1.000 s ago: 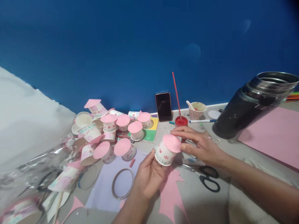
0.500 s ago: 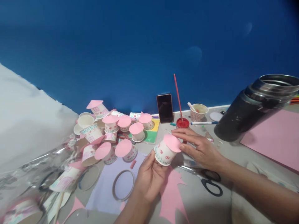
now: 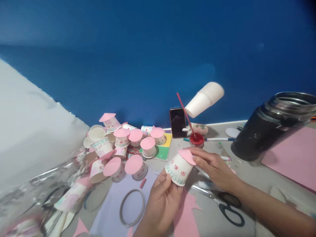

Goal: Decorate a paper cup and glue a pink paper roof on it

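My left hand [image 3: 164, 197] is closed round the lower side of a paper cup [image 3: 178, 169] turned upside down and tilted. The cup has red flower marks and green strokes round its rim. On its base sits a pink paper roof [image 3: 187, 156]. My right hand [image 3: 212, 166] grips the roof's right edge between thumb and fingers. Similar decorated cups with pink tops [image 3: 134, 164] crowd together to the left. Below my hands lie a cut pink paper scrap [image 3: 185, 217] and black-handled scissors [image 3: 230, 210].
White nested cups [image 3: 204, 98] hang tilted against the blue wall, with no visible support. Beneath them a patterned cup [image 3: 199, 128] lies on its side by a red paint jar [image 3: 197, 140]. A phone [image 3: 177, 122], black flask [image 3: 269, 128] and tape ring [image 3: 132, 208] are around.
The white nested cups have come into view above the paint jar. The patterned cup behind the jar has tipped from upright onto its side. My right fingers have closed more on the roof.
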`<state>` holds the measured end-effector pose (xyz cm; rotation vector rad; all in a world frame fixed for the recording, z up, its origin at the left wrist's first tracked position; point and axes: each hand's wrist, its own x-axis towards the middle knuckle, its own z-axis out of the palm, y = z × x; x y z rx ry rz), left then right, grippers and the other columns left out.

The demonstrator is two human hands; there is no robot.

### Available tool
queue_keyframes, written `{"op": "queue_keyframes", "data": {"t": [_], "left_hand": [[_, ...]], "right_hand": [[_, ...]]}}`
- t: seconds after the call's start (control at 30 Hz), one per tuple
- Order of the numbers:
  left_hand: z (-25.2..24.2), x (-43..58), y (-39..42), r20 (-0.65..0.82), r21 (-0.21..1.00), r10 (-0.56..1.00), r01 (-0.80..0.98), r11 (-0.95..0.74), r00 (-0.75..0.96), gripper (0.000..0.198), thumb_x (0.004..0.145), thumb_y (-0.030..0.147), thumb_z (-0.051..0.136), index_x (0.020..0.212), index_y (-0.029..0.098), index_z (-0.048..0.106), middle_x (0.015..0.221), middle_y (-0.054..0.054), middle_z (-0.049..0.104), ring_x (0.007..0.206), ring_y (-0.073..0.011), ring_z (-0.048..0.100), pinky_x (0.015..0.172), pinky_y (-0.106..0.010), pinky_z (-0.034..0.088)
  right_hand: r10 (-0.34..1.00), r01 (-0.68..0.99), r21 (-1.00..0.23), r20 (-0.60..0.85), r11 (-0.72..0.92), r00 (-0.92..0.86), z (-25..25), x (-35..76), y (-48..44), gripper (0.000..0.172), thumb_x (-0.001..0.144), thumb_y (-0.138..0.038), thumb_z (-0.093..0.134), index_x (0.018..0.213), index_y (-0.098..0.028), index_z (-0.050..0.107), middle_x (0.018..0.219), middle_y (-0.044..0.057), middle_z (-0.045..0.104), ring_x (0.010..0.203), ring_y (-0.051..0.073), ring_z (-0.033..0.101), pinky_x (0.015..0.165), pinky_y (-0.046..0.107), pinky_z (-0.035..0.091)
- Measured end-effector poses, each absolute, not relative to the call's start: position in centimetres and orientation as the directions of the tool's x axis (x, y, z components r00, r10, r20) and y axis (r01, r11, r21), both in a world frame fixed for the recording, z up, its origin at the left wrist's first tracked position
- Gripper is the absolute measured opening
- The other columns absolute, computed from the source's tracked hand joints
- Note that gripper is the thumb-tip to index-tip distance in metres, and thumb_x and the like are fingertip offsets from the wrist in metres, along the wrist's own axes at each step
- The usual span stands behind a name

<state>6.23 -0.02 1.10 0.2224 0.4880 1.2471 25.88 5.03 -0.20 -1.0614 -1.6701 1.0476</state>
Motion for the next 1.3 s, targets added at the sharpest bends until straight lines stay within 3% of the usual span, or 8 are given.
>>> {"op": "queue_keyframes", "data": {"t": [0.3,0.57,0.77,0.93,1.03,1.13,1.23,1.3], "left_hand": [[1.1,6.3,0.3,-0.244,0.493,0.937,-0.800,0.343,0.251,0.053,0.095,0.007,0.065,0.148,0.016,0.058,0.131,-0.016,0.074,0.123,-0.0255,0.070,0.118,-0.039,0.047],[0.7,6.3,0.8,-0.301,0.628,0.913,-0.663,0.408,0.276,0.035,0.083,0.021,0.084,0.113,0.005,0.077,0.113,-0.020,0.079,0.104,-0.0283,0.076,0.104,-0.039,0.056],[0.3,5.2,1.1,-0.391,0.668,0.890,-0.592,0.451,0.236,0.031,0.079,0.025,0.088,0.100,0.004,0.079,0.101,-0.017,0.081,0.084,-0.0211,0.076,0.080,-0.027,0.060],[0.8,4.8,0.1,-0.459,0.589,0.862,-0.652,0.477,0.216,0.012,0.082,0.018,0.084,0.085,0.008,0.078,0.086,-0.010,0.080,0.078,-0.0193,0.075,0.078,-0.028,0.061],[0.9,4.6,-0.7,-0.510,0.548,0.843,-0.691,0.471,0.170,0.005,0.088,0.012,0.076,0.084,0.009,0.077,0.086,-0.009,0.079,0.078,-0.0180,0.075,0.078,-0.027,0.061],[0.8,4.1,-1.4,-0.514,0.548,0.844,-0.700,0.458,0.149,0.010,0.093,0.011,0.070,0.087,0.009,0.078,0.093,-0.011,0.079,0.086,-0.0194,0.075,0.083,-0.028,0.060],[0.5,3.3,-2.0,-0.491,0.568,0.851,-0.673,0.474,0.185,0.010,0.091,0.017,0.073,0.090,0.007,0.078,0.095,-0.014,0.078,0.093,-0.0238,0.075,0.088,-0.032,0.059],[0.2,3.0,-2.5,-0.476,0.574,0.855,-0.664,0.478,0.204,0.015,0.088,0.021,0.078,0.091,0.006,0.077,0.092,-0.014,0.078,0.091,-0.0252,0.075,0.090,-0.034,0.058]], "right_hand": [[0.947,0.148,-0.970,0.144,0.193,-0.286,0.4,26.2,5.0,0.048,0.096,-0.060,0.060,0.125,-0.026,0.077,0.119,0.008,0.079,0.109,0.030,0.072,0.095,0.042,0.057],[0.958,0.325,-0.914,0.172,0.243,-0.230,1.2,28.0,5.7,0.054,0.086,-0.055,0.069,0.131,-0.026,0.071,0.127,0.011,0.074,0.106,0.031,0.071,0.087,0.044,0.059],[0.941,0.576,-0.744,0.283,0.338,-0.186,0.5,29.0,7.3,0.023,0.094,-0.032,0.057,0.108,-0.024,0.073,0.117,0.009,0.076,0.103,0.026,0.071,0.085,0.040,0.058],[0.836,0.758,-0.353,0.267,0.548,-0.480,0.0,27.8,9.2,0.050,0.090,-0.010,0.055,0.138,-0.021,0.063,0.144,0.016,0.062,0.130,0.033,0.057,0.101,0.048,0.052],[0.797,0.733,-0.312,0.243,0.605,-0.554,0.4,25.4,10.6,0.051,0.091,-0.009,0.057,0.139,-0.025,0.065,0.148,0.014,0.061,0.127,0.031,0.058,0.100,0.046,0.051],[0.774,0.704,-0.325,0.236,0.632,-0.587,1.5,23.5,12.0,0.035,0.088,-0.012,0.066,0.117,-0.028,0.077,0.122,0.007,0.077,0.111,0.025,0.064,0.092,0.036,0.051],[0.800,0.704,-0.380,0.259,0.600,-0.542,4.3,22.9,13.0,0.021,0.082,-0.014,0.069,0.096,-0.023,0.080,0.098,0.006,0.081,0.099,0.025,0.068,0.080,0.032,0.051],[0.834,0.705,-0.446,0.289,0.552,-0.471,7.1,22.8,13.7,0.027,0.083,-0.011,0.059,0.100,-0.020,0.079,0.099,0.008,0.081,0.091,0.024,0.070,0.073,0.031,0.049]]}}
